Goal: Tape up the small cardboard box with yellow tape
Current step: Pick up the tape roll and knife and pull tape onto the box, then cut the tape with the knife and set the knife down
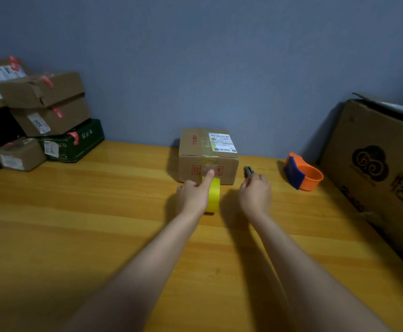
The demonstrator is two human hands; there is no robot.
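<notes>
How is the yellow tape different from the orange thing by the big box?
The yellow tape roll is held upright by the left hand, against the small cardboard box; the orange tape dispenser sits alone, untouched. The roll is plain yellow; the dispenser has a blue part. Both rest on the wooden table.

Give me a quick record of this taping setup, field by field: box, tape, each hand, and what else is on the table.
box: small cardboard box, against the wall, clear tape on seam
tape: yellow tape roll, on edge before box
left hand: on roll, finger touching box front
right hand: grip on dark cutter
other: orange tape dispenser, right
</notes>
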